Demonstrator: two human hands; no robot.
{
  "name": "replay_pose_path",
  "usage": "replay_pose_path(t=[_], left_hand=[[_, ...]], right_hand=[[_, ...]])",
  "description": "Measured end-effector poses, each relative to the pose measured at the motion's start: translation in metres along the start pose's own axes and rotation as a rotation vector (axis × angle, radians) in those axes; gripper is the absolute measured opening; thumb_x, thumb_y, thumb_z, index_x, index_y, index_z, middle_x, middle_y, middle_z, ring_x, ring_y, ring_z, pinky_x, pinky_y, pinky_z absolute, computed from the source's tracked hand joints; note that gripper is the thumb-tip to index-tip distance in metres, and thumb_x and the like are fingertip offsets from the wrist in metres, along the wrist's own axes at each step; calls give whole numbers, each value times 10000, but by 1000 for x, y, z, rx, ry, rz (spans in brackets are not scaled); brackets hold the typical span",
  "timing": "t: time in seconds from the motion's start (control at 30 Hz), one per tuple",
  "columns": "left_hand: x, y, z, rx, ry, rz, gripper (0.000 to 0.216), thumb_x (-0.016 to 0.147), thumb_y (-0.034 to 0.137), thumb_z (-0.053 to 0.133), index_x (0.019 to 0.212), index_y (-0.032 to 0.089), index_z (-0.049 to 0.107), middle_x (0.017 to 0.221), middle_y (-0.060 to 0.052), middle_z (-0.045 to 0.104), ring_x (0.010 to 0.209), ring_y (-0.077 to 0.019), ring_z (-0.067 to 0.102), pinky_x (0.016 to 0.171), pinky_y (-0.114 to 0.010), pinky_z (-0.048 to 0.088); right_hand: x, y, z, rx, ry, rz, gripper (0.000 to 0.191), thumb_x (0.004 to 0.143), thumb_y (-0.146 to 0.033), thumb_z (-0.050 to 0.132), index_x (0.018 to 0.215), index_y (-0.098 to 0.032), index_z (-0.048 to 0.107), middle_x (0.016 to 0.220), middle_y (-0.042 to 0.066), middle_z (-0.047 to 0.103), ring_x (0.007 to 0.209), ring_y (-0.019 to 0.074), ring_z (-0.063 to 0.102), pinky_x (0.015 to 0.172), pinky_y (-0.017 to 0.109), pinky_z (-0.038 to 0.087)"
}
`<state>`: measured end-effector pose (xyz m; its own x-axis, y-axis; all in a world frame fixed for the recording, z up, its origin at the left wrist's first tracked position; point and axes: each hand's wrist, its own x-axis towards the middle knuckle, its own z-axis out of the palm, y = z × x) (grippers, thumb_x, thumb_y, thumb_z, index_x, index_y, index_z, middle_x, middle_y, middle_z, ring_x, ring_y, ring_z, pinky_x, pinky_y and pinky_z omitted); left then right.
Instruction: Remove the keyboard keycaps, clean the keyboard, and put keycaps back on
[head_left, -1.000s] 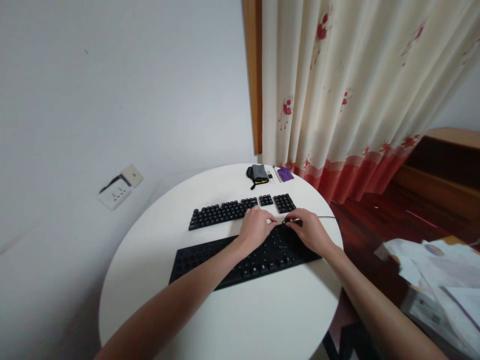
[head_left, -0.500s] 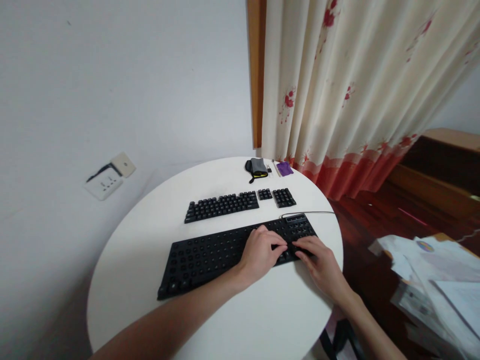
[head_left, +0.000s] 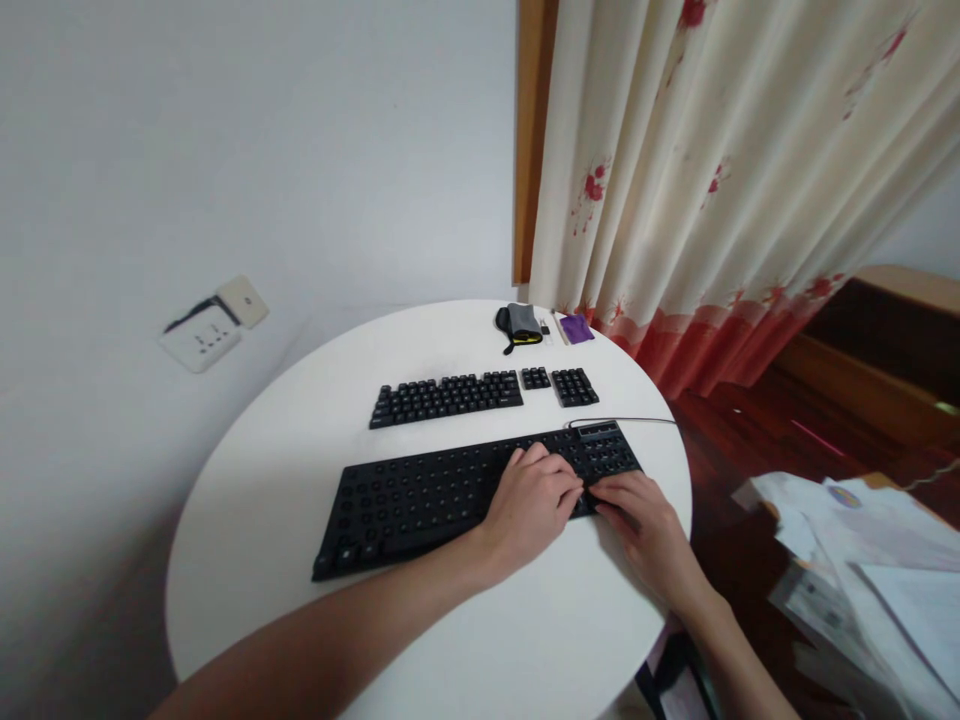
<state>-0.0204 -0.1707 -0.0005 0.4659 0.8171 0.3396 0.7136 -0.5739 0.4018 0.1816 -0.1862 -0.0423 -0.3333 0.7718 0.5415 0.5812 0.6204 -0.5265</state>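
Note:
A black keyboard (head_left: 420, 505) lies on the round white table, most of its keycaps off. My left hand (head_left: 531, 500) rests over its right half, fingers bent and thumb pressed against them. Close by, my right hand (head_left: 637, 515) is at the keyboard's lower right, with thumb and fingertips drawn together. The fingertips of both hands nearly meet; anything small between them is hidden. Behind the keyboard, removed keycaps stand in groups: a long main block (head_left: 446, 397), a small block (head_left: 535, 378) and a number-pad block (head_left: 574, 387).
At the table's (head_left: 255, 480) far edge lie a grey and black pouch (head_left: 523, 324), a small black and white item (head_left: 544, 328) and a purple cloth (head_left: 576, 329). A cable (head_left: 637, 420) runs off the right edge. Papers (head_left: 862, 540) are piled at right, beside the curtain (head_left: 675, 200).
The view has shifted slightly. My left fingers have curled in more closely, and my right hand stays at the same part of the keyboard.

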Motion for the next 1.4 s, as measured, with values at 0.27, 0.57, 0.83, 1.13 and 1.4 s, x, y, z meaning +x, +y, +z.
replay_pose_path(t=[0.27,0.57,0.83,1.13,1.4], left_hand=[[-5,7,-2,65,-1,33,201,957,232,535,973,213,734,1005,-9,702,997,-204,535,852,-380,410],[-7,8,-1,119,-20,67,212,960,225,513,1026,205,713,1072,-34,656,1038,-217,527,865,-389,435],[-9,4,0,98,-18,56,201,953,229,519,920,202,716,1061,-37,631,1041,-219,525,898,-392,442],[-9,8,-1,142,-26,37,139,955,243,527,980,203,657,1063,-42,621,1031,-228,519,895,-395,438],[-7,7,1,133,-31,3,90,927,258,577,963,216,649,1053,-22,612,1027,-221,511,878,-387,435]], right_hand=[[-6,-10,-1,-129,-14,-16,217,933,-164,572,1109,-223,686,1082,87,664,1005,250,584,842,440,503],[-11,-18,0,-226,-22,34,221,951,-202,548,1116,-228,694,1086,90,630,1047,262,541,885,471,490],[-12,-17,0,-216,-13,53,215,957,-221,543,1109,-238,693,1086,88,625,1064,265,538,905,475,485],[-17,-19,1,-172,38,103,254,956,-254,549,1190,-254,649,1148,89,610,1103,272,537,944,491,460],[-16,-19,0,-155,15,93,208,955,-246,551,1121,-246,677,1122,83,612,1087,264,541,935,477,457]])
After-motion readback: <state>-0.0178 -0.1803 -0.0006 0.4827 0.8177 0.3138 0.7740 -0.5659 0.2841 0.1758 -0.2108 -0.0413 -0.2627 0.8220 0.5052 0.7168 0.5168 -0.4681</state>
